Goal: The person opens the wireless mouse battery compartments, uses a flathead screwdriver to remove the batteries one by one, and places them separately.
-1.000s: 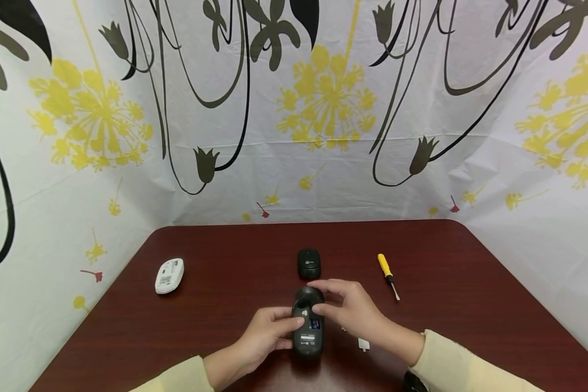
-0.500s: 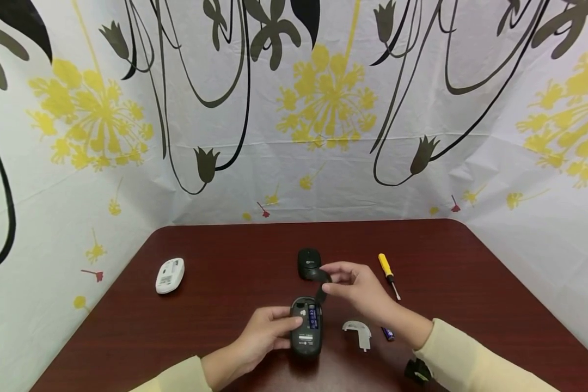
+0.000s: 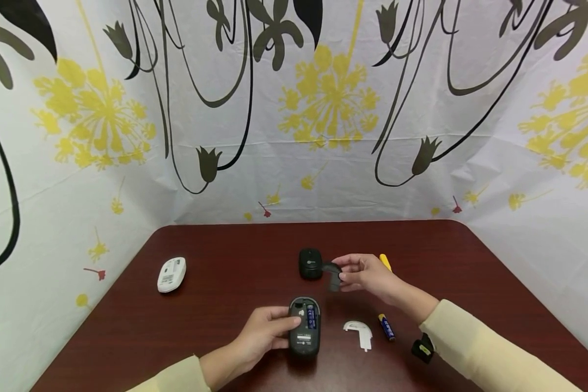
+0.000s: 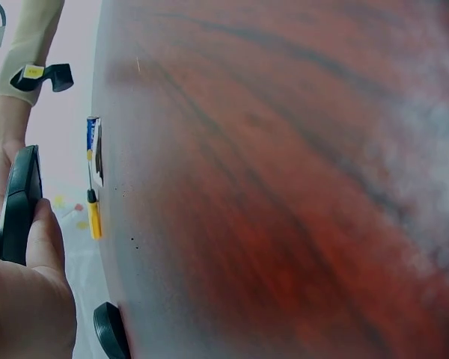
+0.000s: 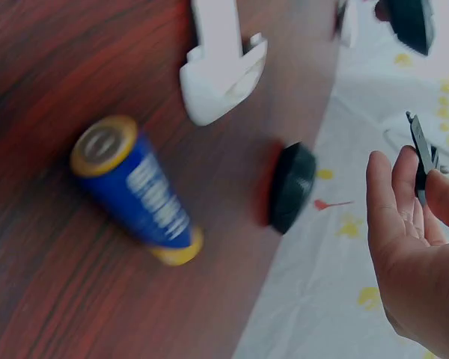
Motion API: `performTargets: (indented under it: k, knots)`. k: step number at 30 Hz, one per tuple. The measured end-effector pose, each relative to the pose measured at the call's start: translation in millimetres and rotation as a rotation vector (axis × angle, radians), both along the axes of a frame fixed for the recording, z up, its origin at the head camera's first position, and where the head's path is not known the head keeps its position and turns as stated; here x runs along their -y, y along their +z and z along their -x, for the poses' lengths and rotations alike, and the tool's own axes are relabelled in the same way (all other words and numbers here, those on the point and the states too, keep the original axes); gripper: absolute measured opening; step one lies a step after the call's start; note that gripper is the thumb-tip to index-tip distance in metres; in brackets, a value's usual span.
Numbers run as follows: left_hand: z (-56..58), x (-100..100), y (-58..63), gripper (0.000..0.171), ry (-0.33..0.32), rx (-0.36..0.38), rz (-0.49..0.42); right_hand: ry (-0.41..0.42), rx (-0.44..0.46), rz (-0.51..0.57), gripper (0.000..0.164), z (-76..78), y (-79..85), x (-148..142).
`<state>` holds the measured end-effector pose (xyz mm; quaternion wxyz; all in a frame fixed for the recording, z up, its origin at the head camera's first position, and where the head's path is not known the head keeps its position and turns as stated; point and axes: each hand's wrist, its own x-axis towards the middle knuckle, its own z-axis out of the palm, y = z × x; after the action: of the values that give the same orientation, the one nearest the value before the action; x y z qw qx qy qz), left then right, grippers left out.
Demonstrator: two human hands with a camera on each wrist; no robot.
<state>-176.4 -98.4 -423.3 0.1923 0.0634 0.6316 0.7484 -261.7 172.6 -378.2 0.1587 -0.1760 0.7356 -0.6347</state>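
My left hand (image 3: 263, 335) grips a dark computer mouse (image 3: 305, 337) by its left side, underside up. Its battery compartment lies uncovered, with a blue battery (image 3: 311, 316) inside. Between thumb and fingers, my right hand (image 3: 369, 276) pinches a dark, hook-shaped battery cover (image 3: 333, 276), held apart from the mouse. In the right wrist view the same cover (image 5: 420, 157) shows edge-on. On the table nearby lie a white cover of similar shape (image 3: 360, 333) and a loose blue and yellow battery (image 3: 386, 327).
A second black mouse (image 3: 310, 263) stands behind, close to the dark cover. A white mouse (image 3: 171, 274) lies upside down at the left. The yellow screwdriver (image 3: 385, 261) is partly hidden behind my right hand. Patterned cloth (image 3: 294, 185) hangs beyond the table (image 3: 235, 256).
My right hand has lifted the dark cover off the held mouse and carried it back and to the right. The battery inside and the loose one have come into view. The left hand stays put.
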Motion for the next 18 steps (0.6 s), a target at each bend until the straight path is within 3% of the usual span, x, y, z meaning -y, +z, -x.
performTargets:
  k: [10, 18]
  knots:
    - [-1.4, -0.3, -0.7, 0.040, 0.013, -0.002, -0.005, 0.006, 0.081, -0.091, 0.032, 13.4, -15.7, -7.2]
    - [-1.8, 0.4, -0.5, 0.040, 0.021, 0.005, -0.011, -0.005, 0.075, -0.164, 0.028, 14.4, -26.4, -4.1]
